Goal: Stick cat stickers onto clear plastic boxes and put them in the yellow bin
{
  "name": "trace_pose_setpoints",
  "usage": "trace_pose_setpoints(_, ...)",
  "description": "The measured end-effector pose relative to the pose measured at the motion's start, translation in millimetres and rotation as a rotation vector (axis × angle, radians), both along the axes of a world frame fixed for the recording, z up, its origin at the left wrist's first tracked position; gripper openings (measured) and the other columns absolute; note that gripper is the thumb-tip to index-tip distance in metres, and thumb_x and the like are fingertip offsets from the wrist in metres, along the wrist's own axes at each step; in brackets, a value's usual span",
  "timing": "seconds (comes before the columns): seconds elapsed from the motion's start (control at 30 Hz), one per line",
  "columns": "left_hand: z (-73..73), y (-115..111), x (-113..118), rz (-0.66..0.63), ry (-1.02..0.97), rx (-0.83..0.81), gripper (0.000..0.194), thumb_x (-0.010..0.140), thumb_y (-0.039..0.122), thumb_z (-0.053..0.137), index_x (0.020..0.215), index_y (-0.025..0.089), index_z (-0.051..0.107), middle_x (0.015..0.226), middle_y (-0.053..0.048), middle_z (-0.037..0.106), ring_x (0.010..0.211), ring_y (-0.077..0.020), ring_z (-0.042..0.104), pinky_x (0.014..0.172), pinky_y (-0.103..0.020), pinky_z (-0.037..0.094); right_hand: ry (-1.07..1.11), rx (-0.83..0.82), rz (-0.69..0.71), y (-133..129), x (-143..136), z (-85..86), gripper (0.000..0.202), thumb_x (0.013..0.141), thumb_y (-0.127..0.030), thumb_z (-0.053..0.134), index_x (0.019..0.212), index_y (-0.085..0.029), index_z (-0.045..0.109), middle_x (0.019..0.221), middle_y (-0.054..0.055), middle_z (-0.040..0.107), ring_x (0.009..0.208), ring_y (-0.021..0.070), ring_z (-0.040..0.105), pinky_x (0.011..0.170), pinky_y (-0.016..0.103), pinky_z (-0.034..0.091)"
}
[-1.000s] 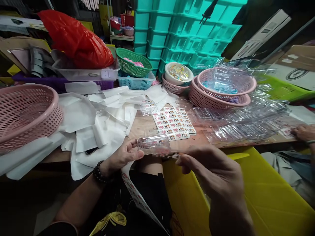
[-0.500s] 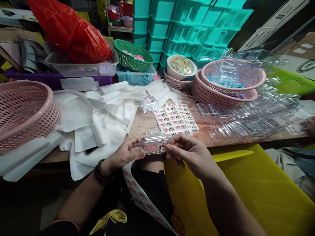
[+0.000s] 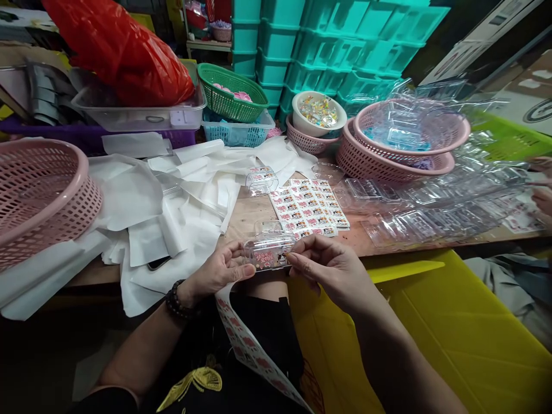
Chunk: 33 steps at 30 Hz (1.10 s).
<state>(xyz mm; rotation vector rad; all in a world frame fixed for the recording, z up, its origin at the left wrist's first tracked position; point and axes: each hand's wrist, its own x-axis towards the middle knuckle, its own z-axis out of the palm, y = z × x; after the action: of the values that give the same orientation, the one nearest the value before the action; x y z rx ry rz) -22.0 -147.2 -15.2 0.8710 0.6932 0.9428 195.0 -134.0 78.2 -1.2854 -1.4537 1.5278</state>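
Observation:
A clear plastic box with a pink printed sticker on its front is held near the table's front edge. My left hand grips its left end, thumb in front, and a long sticker strip hangs down below this hand to my lap. At the box's right end, my right hand pinches the edge of the sticker area between thumb and forefinger. Just behind lie sticker sheets on the table. Another clear box with a sticker stands to their left.
White backing papers cover the table's left, beside a pink basket. Clear boxes lie in rows at right, below stacked pink baskets. Behind are a white bowl and teal crates. Another person's hand shows at far right.
My hands and the box have hardly moved. At the far right, more of the other person's hands has come into view. The view has shifted slightly.

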Motion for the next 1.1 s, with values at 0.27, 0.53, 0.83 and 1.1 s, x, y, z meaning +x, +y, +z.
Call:
trace_pose_setpoints(0.27, 9.7, -10.4, 8.4, 0.09, 0.046, 0.043, 0.066, 0.071, 0.033, 0.085, 0.128, 0.017, 0.058, 0.129, -0.015, 0.063, 0.113, -0.0286, 0.065, 0.104, -0.041, 0.046, -0.759, 0.614, -0.074, -24.6, 1.9, -6.1, 0.043, 0.088, -0.062, 0.057, 0.088, -0.02, 0.065, 0.053, -0.002, 0.056, 0.042, 0.0114, 0.047, 0.042, 0.024, 0.034)
trace_pose_setpoints(0.53, 13.5, -20.6, -6.1, -0.096, 0.066, 0.041, 0.069, 0.072, 0.044, 0.082, 0.131, 0.017, 0.057, 0.114, -0.014, 0.068, 0.092, -0.0233, 0.068, 0.084, -0.034, 0.052, -0.746, 1.022, 0.009, -25.7, 17.0, -27.9, 0.038, 0.093, -0.025, 0.052, 0.131, -0.022, 0.052, 0.112, 0.012, 0.07, 0.089, 0.0234, 0.069, 0.074, 0.035, 0.056)
trace_pose_setpoints(0.83, 2.8, 7.9, -1.6, -0.041, 0.483, 0.06, 0.11, 0.079, 0.047, 0.074, 0.159, 0.023, 0.001, 0.08, 0.004, 0.058, 0.054, -0.0071, 0.041, 0.056, -0.023, 0.034, -0.533, 0.523, -0.255, -1.6, 32.5, -80.5, 0.013, 0.075, -0.029, 0.065, 0.07, -0.022, 0.056, 0.081, 0.006, 0.064, 0.073, 0.0196, 0.063, 0.062, 0.032, 0.051)
trace_pose_setpoints(1.1, -16.2, 29.5, 11.9, -0.084, 0.442, 0.077, 0.116, 0.079, 0.048, 0.074, 0.158, 0.011, -0.004, 0.062, 0.008, 0.054, 0.056, -0.0114, 0.045, 0.06, -0.024, 0.034, -0.226, 0.567, -0.329, 23.6, 10.4, -121.4, 0.038, 0.083, -0.024, 0.057, 0.12, -0.021, 0.048, 0.136, 0.018, 0.054, 0.113, 0.022, 0.06, 0.089, 0.041, 0.055)
